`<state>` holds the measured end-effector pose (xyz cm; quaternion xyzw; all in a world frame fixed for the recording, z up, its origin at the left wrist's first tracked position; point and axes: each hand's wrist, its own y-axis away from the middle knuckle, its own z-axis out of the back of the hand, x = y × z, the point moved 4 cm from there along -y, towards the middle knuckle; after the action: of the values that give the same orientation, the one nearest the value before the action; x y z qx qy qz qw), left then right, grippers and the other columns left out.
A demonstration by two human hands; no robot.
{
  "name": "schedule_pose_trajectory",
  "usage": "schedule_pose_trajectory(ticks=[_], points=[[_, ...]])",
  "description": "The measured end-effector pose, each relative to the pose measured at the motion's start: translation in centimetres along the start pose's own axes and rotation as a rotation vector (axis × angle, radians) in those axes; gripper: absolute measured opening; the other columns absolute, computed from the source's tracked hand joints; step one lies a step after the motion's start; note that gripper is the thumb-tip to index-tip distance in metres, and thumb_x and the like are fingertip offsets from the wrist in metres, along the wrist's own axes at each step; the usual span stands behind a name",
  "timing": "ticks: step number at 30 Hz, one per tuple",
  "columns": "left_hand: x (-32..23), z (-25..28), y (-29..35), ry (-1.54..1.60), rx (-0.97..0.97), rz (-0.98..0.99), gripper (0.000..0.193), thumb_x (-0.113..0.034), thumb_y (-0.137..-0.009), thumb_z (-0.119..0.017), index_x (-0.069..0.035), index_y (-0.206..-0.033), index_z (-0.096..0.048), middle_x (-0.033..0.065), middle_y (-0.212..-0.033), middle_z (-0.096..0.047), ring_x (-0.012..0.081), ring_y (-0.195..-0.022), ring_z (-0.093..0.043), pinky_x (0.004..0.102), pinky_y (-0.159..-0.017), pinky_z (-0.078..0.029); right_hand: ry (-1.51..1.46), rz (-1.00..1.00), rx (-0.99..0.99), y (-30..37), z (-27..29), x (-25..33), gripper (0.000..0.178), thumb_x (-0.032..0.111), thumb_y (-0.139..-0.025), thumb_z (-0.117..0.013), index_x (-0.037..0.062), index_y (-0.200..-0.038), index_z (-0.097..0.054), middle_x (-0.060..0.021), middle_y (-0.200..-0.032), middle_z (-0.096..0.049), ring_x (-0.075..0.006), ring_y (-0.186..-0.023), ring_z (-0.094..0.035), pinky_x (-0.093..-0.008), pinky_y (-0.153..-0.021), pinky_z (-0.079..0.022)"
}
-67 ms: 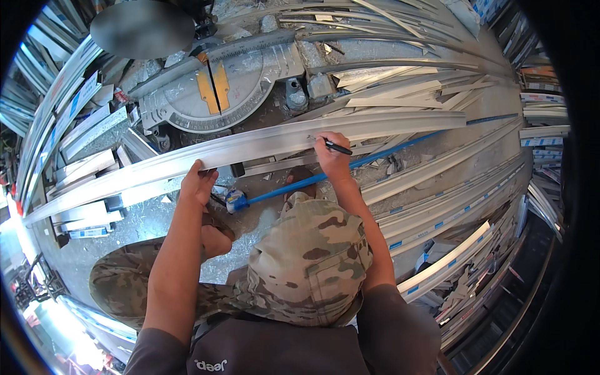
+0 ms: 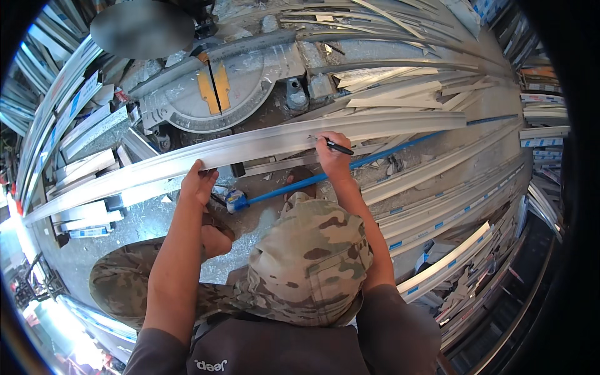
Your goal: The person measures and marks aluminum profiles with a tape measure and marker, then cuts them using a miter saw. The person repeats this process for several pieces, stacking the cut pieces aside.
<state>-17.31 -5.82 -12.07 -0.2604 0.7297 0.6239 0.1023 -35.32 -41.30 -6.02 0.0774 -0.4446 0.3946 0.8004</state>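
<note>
A long pale metal profile (image 2: 262,140) lies across in front of me, from the far left to the right of the middle. My left hand (image 2: 199,182) grips its near edge, thumb on top and fingers curled beneath. In my right hand (image 2: 333,154) is a black marker pen (image 2: 340,149), its tip at the profile's face beside a small dark mark. Between my feet and the profile rests a blue tape measure (image 2: 236,201), its blue blade (image 2: 281,191) drawn out far to the right, passing beneath my right wrist.
Beyond the profile stands a mitre saw's round table (image 2: 181,100) with a yellow slotted insert. Offcuts (image 2: 87,169) are piled at the left. Long profiles (image 2: 450,162) cover the floor at the right, and thin strips (image 2: 387,31) lie at the back.
</note>
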Motion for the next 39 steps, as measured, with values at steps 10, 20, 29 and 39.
schedule_pose_trajectory(ticks=[10,20,29,39], points=[[-0.1,0.0,0.0,-0.004,-0.018,0.011,0.03,-0.025,-0.103,-0.059,-0.005,-0.124,-0.053,0.013,-0.119,-0.059,0.0299,-0.111,-0.06,0.0425,-0.088,-0.058,0.015,-0.073,0.022,-0.1,-0.4,-0.4,0.011,0.016,-0.081,-0.068,0.0084,-0.084,-0.074,-0.0114,-0.081,-0.072,-0.0331,-0.08,-0.066,-0.0446,-0.078,-0.049],[0.0,0.2,-0.1,0.001,-0.011,0.023,0.031,-0.025,-0.103,-0.06,-0.006,-0.127,-0.052,0.0132,-0.124,-0.058,0.0304,-0.113,-0.059,0.0425,-0.088,-0.057,0.065,-0.074,-0.037,-0.2,0.4,-0.6,0.01,0.015,-0.081,-0.068,0.0084,-0.084,-0.075,-0.0102,-0.083,-0.073,-0.0324,-0.081,-0.066,-0.0439,-0.08,-0.048],[0.0,0.3,-0.3,0.002,0.002,0.029,0.033,-0.026,-0.103,-0.06,-0.006,-0.127,-0.053,0.0136,-0.122,-0.059,0.0297,-0.112,-0.059,0.0416,-0.089,-0.057,0.041,0.001,-0.019,0.1,0.4,-0.2,0.009,0.015,-0.081,-0.069,0.009,-0.085,-0.075,-0.0104,-0.082,-0.073,-0.0322,-0.079,-0.065,-0.0421,-0.08,-0.047],[-0.2,0.1,-0.2,-0.004,0.003,0.014,0.036,-0.023,-0.104,-0.058,-0.001,-0.131,-0.05,0.0163,-0.125,-0.057,0.0323,-0.112,-0.06,0.0424,-0.085,-0.057,0.098,-0.09,-0.005,0.0,0.4,-0.6,0.01,0.017,-0.082,-0.07,0.0088,-0.085,-0.075,-0.0106,-0.08,-0.071,-0.0321,-0.082,-0.065,-0.0447,-0.084,-0.045]])
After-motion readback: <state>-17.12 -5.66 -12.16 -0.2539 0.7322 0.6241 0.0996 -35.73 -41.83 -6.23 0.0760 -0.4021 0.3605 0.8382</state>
